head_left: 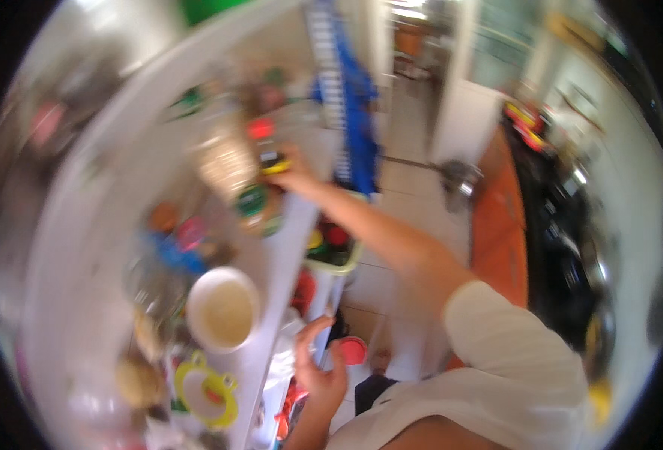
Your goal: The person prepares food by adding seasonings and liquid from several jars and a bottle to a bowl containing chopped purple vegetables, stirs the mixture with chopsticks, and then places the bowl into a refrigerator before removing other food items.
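Note:
My right hand (295, 175) reaches over a white shelf (278, 264), its fingers around a dark bottle (268, 153) with a red cap and a yellow band. Just beside it stand a clear jar with a green lid (251, 200) and a shiny, pale see-through package (225, 163). My left hand (321, 360) is held off the front edge of the shelf, fingers curved apart and nothing between them. Close to that hand, a white bowl (196, 289) holds a pale yellowish substance. A green frog-shaped dish (234, 408) is nearer my body. Motion blur hides fine detail.
A pale green bin of bottles (340, 269) sits below the shelf edge. Jars with a pink lid (190, 233) and an orange lid (164, 217) crowd behind the bowl. Blue cloth (356, 118) hangs at the far end. Orange cabinets (497, 225) with a black counter stand opposite.

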The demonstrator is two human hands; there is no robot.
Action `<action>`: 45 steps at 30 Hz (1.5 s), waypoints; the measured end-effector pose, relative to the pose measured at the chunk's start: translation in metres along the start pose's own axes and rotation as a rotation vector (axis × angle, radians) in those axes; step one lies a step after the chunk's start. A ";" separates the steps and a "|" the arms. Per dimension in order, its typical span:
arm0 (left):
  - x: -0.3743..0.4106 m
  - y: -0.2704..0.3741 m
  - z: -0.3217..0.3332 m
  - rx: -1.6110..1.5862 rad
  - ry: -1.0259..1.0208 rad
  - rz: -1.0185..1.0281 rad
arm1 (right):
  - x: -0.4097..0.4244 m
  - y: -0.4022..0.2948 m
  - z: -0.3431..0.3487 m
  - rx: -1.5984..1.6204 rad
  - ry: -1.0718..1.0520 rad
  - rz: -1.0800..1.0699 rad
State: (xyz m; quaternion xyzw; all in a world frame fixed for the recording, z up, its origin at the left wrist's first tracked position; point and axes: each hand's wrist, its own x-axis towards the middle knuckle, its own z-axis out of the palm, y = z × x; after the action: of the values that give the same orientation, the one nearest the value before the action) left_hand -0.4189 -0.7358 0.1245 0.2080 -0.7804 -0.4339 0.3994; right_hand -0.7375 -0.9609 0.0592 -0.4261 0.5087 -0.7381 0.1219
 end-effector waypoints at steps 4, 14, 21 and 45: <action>0.000 -0.003 0.033 -0.173 -0.037 -0.033 | 0.026 0.033 0.004 0.541 0.299 0.241; 0.003 0.028 0.110 -0.355 -0.307 0.102 | -0.121 -0.083 -0.078 -0.157 0.178 0.163; -0.036 0.063 0.179 -0.388 -0.679 0.312 | -0.430 -0.233 -0.199 -0.215 0.430 0.406; -0.479 0.289 0.250 -0.638 -2.171 0.663 | -1.170 -0.538 -0.127 -0.187 2.634 0.368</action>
State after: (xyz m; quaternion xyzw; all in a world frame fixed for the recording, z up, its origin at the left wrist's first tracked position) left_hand -0.3284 -0.1317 0.0802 -0.5923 -0.5836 -0.4341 -0.3468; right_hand 0.0141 0.0828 -0.0866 0.6683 0.3443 -0.5319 -0.3898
